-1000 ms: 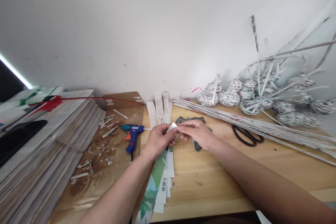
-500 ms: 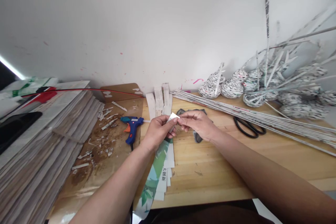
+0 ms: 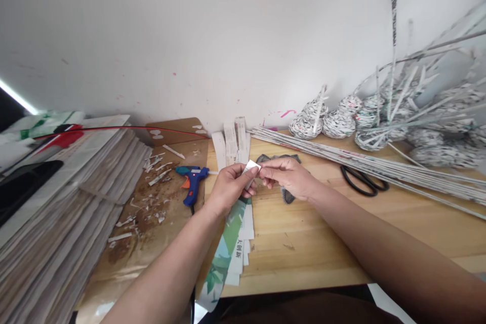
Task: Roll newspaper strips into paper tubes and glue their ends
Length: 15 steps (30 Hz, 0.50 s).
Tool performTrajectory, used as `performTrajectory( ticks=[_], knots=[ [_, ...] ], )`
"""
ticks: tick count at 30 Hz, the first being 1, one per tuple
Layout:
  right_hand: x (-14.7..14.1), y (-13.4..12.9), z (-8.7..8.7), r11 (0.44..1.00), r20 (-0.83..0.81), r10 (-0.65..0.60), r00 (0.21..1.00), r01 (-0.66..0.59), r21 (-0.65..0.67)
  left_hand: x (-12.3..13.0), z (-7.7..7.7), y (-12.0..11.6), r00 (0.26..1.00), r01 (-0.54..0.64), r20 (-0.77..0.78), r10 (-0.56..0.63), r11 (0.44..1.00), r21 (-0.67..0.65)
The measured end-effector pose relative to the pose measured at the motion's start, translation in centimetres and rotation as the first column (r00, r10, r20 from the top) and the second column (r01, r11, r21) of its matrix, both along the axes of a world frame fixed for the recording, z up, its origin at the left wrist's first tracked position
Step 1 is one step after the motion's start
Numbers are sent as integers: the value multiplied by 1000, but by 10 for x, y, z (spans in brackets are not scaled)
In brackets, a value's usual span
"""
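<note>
A printed green and white paper strip (image 3: 225,255) slants up from the table's front edge to my hands. My left hand (image 3: 232,186) is closed on its upper end, thumb on top, and a white corner (image 3: 251,165) of it shows above the thumb. At that corner my right hand (image 3: 283,177) pinches with thumb and fingertips; the exact grip is partly hidden by the fingers. Beneath lie several more paper strips (image 3: 236,266), overlapping on the wooden table. A dark grey knitted cloth (image 3: 287,196) lies partly behind my right hand.
To the left are a blue glue gun (image 3: 193,185), paper scraps (image 3: 157,177) on a brown sheet and a tall newspaper stack (image 3: 87,202). On the right lie rolled paper sticks (image 3: 341,158) and black-handled scissors (image 3: 362,182). Woven paper pieces (image 3: 309,119) stand along the wall.
Both hands keep nearly the same place and grip on the strip. The view has shifted slightly; the right hand's fingers have moved a little at the white corner.
</note>
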State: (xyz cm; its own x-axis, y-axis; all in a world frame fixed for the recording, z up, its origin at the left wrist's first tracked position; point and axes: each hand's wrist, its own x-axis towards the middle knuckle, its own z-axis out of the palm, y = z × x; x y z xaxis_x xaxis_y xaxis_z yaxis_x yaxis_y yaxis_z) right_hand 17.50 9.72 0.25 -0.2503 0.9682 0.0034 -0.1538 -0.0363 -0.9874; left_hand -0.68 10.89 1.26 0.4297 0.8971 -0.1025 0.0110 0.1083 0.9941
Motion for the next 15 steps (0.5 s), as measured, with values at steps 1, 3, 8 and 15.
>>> performTrajectory(
  ticks=[1, 3, 8, 15],
  knots=[
    [0, 0, 0, 1000, -2, 11, 1000, -11, 0, 0, 0, 0, 1000, 5, 3, -5, 1000, 0],
    [1, 1, 1, 1000, -8, 11, 1000, -11, 3, 1, 0, 0, 1000, 15, 3, -15, 1000, 0],
    [1, 1, -1, 1000, -7, -15, 1000, 15, 20, 1, -1, 0, 999, 0, -39, 2, 999, 45],
    [-1, -1, 1, 999, 9, -51, 999, 51, 3, 2, 1, -3, 992, -50, -111, 65, 990, 132]
  ],
)
